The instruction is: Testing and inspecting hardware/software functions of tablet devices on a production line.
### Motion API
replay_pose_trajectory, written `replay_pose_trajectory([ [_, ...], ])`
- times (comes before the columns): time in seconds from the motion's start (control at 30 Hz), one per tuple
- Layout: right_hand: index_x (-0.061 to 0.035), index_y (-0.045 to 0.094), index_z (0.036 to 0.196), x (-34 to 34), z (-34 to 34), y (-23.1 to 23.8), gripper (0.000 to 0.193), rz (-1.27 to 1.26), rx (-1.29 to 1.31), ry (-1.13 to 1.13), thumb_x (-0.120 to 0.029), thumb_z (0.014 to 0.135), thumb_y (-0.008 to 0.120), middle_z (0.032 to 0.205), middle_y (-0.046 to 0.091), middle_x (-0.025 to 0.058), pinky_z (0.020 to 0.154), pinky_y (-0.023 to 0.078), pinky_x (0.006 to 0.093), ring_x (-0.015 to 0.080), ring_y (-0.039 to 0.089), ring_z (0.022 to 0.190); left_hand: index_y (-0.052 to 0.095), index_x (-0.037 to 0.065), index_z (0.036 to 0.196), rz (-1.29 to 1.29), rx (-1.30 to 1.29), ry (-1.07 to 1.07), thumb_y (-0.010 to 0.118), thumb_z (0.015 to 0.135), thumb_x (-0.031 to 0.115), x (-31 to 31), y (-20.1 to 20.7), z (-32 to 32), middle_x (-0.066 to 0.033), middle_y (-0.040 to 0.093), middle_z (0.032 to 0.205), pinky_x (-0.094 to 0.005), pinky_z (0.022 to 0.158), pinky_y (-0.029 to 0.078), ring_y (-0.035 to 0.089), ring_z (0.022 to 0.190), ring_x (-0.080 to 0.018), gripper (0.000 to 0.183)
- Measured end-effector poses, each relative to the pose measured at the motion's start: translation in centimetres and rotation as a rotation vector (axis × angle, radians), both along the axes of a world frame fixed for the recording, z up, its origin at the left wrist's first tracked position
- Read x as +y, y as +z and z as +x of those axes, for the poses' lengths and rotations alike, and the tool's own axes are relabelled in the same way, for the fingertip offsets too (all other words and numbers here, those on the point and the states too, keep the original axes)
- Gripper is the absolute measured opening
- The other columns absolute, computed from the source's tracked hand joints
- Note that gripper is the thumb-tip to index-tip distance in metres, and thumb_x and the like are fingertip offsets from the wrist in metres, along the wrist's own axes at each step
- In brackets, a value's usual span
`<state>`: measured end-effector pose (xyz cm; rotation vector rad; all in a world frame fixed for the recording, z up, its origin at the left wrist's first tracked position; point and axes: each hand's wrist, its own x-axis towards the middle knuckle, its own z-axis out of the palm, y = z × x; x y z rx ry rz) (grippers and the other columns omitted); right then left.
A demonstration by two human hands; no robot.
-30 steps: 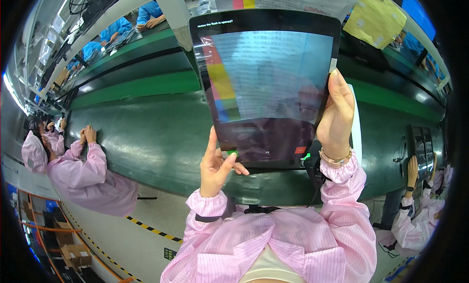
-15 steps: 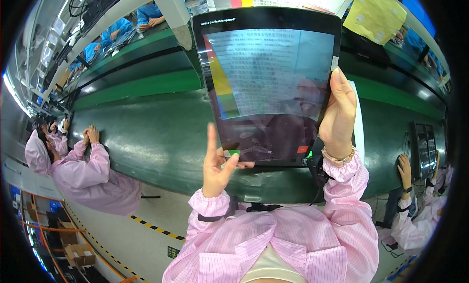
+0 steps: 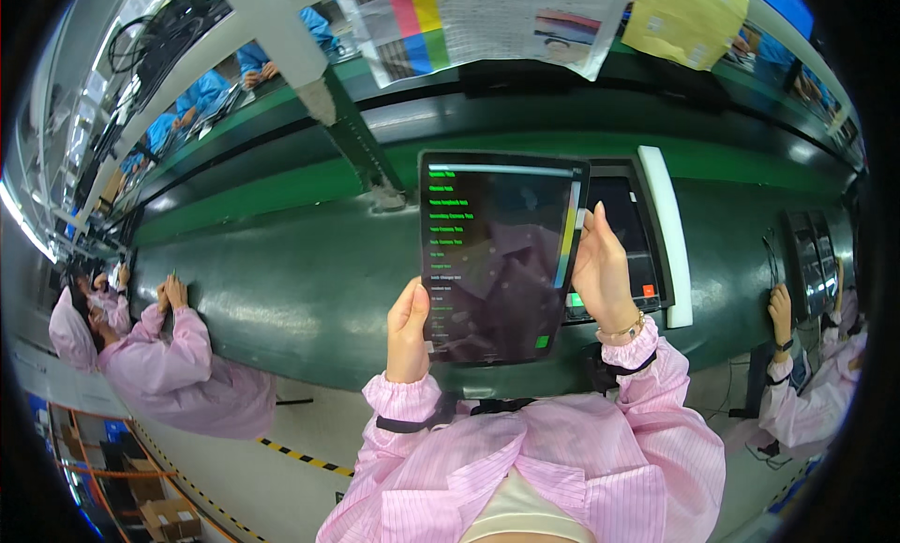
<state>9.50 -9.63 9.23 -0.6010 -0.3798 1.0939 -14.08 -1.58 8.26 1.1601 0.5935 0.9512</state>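
Observation:
A black tablet (image 3: 497, 262) is held upright in front of me, above the green bench, its dark screen lined with rows of small green and white text. My left hand (image 3: 408, 329) grips its lower left edge, thumb on the front. Around the right edge, my right hand (image 3: 605, 269) is closed on the tablet, fingers mostly behind it. Partly hidden behind that hand, a second dark tablet (image 3: 621, 220) lies on the bench with small red and green patches on its screen. Beside it stands a long white foam strip (image 3: 667, 234).
A printed colour chart sheet (image 3: 487, 23) and a yellow sheet (image 3: 689, 28) hang beyond the green bench (image 3: 281, 271). Co-workers in pink sit at the left (image 3: 178, 365) and right (image 3: 816, 402). A black rack-like tray (image 3: 811, 276) rests near the right one. A post (image 3: 319, 84) rises at the back.
The tablet has come down and nearer, away from the printed sheet. Its screen went from a camera picture to a text list. My left hand, fingers apart before, now grips the edge.

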Motion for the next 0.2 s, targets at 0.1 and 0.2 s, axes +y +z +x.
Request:
replay_pose_trajectory([
  [0.1,0.0008,0.048,0.129,-1.1,3.1,-1.0,0.051,0.124,0.073,-0.041,-0.042,0.103,0.036,0.134,0.053,0.0161,0.103,0.042,0.0379,0.0254,0.054,0.120,0.058,-0.001,0.121,-0.061,0.125,-0.122,0.048,0.102,0.030,0.1,-1.2,0.0,-0.0019,0.065,0.108,-0.0239,0.088,0.044,0.058,0.096,-0.0087,0.038],
  [0.2,0.0028,0.035,0.141,-2.9,5.4,-1.2,0.059,0.105,0.077,-0.274,-0.043,0.103,0.033,0.147,0.040,0.0176,0.114,0.033,0.0404,0.0320,0.036,0.138,0.057,-0.001,0.124,-0.047,0.165,-0.177,0.049,0.102,0.031,0.4,-1.9,0.5,-0.0027,0.065,0.110,-0.0232,0.089,0.043,0.058,0.099,-0.0091,0.040],
])
